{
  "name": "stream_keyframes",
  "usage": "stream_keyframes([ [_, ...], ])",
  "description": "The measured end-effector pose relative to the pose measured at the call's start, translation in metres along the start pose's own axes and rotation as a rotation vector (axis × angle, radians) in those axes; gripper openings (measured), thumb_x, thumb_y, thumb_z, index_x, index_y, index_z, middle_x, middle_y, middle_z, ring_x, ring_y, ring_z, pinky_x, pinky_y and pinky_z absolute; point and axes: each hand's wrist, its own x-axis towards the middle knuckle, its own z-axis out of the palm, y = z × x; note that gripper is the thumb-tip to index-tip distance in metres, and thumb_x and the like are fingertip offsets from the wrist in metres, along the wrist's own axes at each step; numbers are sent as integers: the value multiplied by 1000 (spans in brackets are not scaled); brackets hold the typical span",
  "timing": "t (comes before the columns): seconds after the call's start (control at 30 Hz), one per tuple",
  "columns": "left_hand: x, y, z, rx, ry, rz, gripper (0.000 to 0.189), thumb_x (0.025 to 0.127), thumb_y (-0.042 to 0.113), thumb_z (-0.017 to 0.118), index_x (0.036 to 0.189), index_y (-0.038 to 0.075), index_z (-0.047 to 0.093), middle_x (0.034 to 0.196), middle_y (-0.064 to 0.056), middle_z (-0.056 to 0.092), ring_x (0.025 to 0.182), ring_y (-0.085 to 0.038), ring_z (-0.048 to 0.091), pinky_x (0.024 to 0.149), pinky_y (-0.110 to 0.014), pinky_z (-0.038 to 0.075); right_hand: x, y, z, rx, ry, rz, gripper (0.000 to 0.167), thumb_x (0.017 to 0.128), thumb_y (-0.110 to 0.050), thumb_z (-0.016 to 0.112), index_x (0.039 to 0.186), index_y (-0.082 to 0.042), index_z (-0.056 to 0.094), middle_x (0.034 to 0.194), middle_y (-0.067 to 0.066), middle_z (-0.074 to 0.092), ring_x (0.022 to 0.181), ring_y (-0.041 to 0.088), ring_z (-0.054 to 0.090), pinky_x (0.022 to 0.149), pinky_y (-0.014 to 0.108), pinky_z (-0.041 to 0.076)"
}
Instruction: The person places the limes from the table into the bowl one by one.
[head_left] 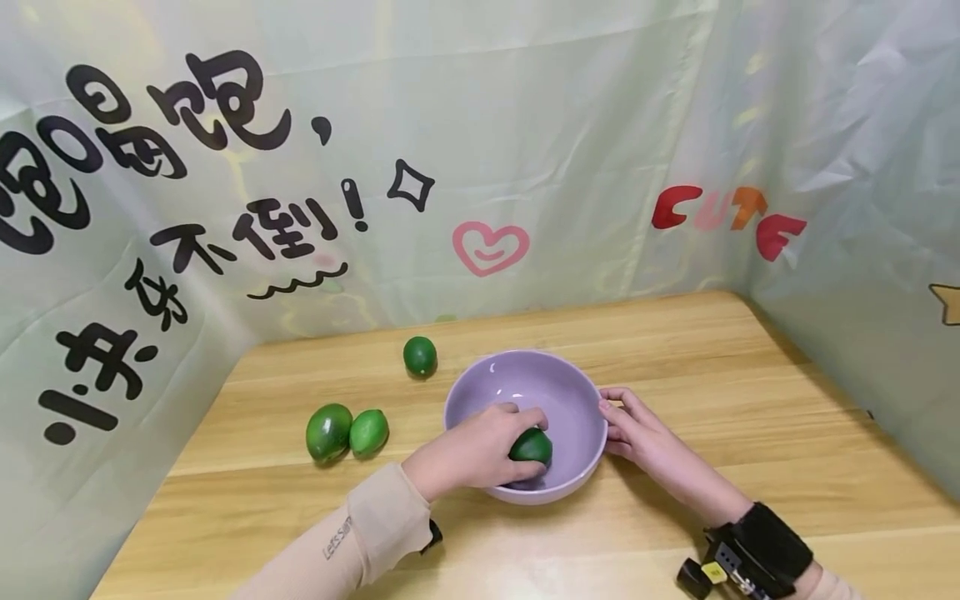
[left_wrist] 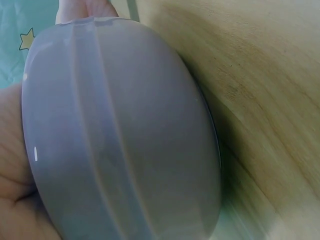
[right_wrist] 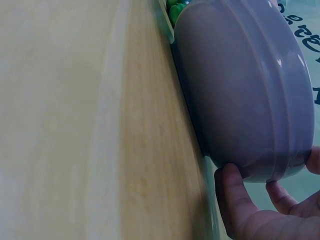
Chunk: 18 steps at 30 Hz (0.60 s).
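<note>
A lavender bowl (head_left: 573, 417) stands on the wooden table. My left hand (head_left: 487, 442) reaches over the bowl's near-left rim and grips a dark green lime (head_left: 531, 447) inside it, thumb on the near side and fingers on the far side. My right hand (head_left: 637, 429) holds the bowl's right side, with the thumb at the rim and the fingers against the outer wall. In the right wrist view, the fingertips (right_wrist: 231, 172) touch the bowl's outside (right_wrist: 235, 90). The left wrist view is mostly filled by the bowl's outer wall (left_wrist: 145, 120), which hides the lime.
Left of the bowl, a larger green fruit (head_left: 328, 433) with a reddish tinge lies against a bright green lime (head_left: 369, 432). Another dark green lime (head_left: 420, 357) sits behind, near the table's back edge. A printed cloth (head_left: 570, 167) hangs around the wooden table (head_left: 675, 333).
</note>
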Motion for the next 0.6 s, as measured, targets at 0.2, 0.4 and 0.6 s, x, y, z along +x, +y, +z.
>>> stream_keyframes([
  [0.2, -2, -2, 0, 12, 18, 11, 44, 98, 38, 80, 133, 17, 65, 114, -8, 71, 95, -11, 63, 79, -19, 53, 0, 2, 3, 12, 10, 8, 52, 118, -37, 39, 153, 2, 31, 157, 32, 41, 120, 17, 66, 100, 21, 54],
  [0.4, -2, -2, 0, 36, 48, 15, 40, 97, 41, 80, 127, 18, 68, 110, -4, 70, 90, -7, 61, 74, -18, 51, 0, 2, 3, 15, 6, 3, 51, 118, -35, 39, 153, 2, 31, 158, 32, 40, 120, 18, 66, 100, 22, 55],
  [0.6, -4, -3, -2, 31, 78, 17, 37, 97, 42, 81, 123, 18, 69, 106, -1, 69, 87, -6, 60, 74, -18, 50, 0, 2, 3, 17, 6, 4, 51, 118, -35, 39, 153, 2, 31, 158, 33, 40, 121, 19, 66, 100, 22, 55],
])
